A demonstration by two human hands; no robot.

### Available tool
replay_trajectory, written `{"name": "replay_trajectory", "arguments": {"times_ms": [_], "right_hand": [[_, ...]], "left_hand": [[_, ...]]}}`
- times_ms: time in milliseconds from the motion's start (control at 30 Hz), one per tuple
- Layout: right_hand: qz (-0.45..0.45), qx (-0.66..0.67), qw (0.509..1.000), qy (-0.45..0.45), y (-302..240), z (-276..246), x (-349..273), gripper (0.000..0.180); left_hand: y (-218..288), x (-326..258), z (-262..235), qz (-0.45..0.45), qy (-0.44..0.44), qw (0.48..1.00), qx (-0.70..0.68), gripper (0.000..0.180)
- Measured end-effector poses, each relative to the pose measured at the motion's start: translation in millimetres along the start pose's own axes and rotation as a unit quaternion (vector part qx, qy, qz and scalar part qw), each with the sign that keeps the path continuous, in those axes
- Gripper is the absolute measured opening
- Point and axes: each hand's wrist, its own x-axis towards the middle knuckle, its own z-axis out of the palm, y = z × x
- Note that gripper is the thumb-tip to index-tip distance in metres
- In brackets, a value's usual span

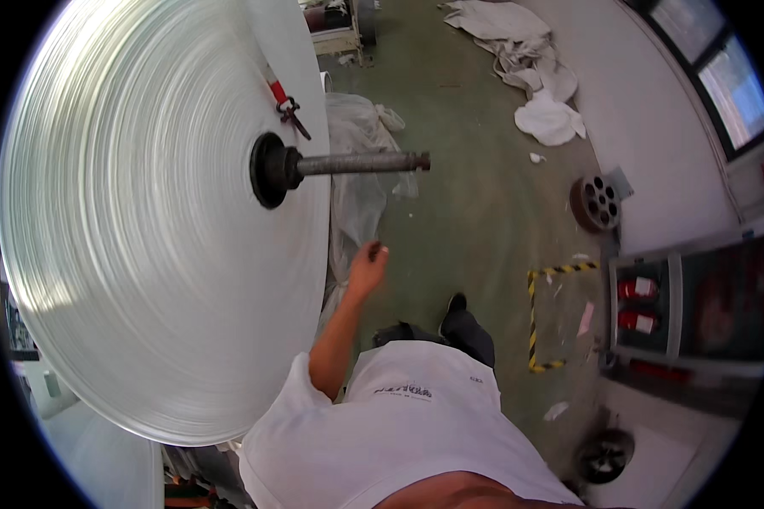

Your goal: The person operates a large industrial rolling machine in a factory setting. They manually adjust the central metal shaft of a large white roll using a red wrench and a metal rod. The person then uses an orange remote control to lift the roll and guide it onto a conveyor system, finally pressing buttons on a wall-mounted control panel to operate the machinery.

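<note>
My left hand [369,262] hangs in front of my white shirt, beside the right edge of a huge roll of white sheet material [170,280]. Its fingers are curled in, with a small dark spot between them; whether they hold anything is too small to make out. A metal shaft [361,162] juts from the roll's core through a black hub collar [271,171]. Just above that collar, a tool with a red part and dark metal end [286,106] sits against the roll's face. My right hand is out of sight.
Crumpled clear plastic sheeting [352,161] lies beside the roll. White cloth [535,64] is heaped along the wall. At right are a brown wheel with holes [597,204], black-yellow floor tape [532,318] and a cabinet [674,305] with red objects. Another wheel [605,455] stands lower right.
</note>
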Motion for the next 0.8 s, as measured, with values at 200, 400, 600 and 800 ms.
{"name": "replay_trajectory", "arguments": {"times_ms": [200,400,600,800], "right_hand": [[-0.197,-0.069,0.976,0.062,-323,-233,139,0.012],[-0.517,-0.1,0.833,0.169,-811,-293,90,0.058],[-0.601,-0.136,0.787,0.038,-1043,-220,-50,0.089],[-0.742,-0.113,0.657,-0.075,-1229,-132,-84,0.096]], "left_hand": [[35,185,-45,-0.011,0.267,0.963,0.032,0.049],[65,377,-132,0.041,0.412,0.9,0.138,0.072],[32,460,-189,-0.006,0.474,0.873,0.115,0.082],[23,498,-213,-0.099,0.511,0.854,0.019,0.053]]}}
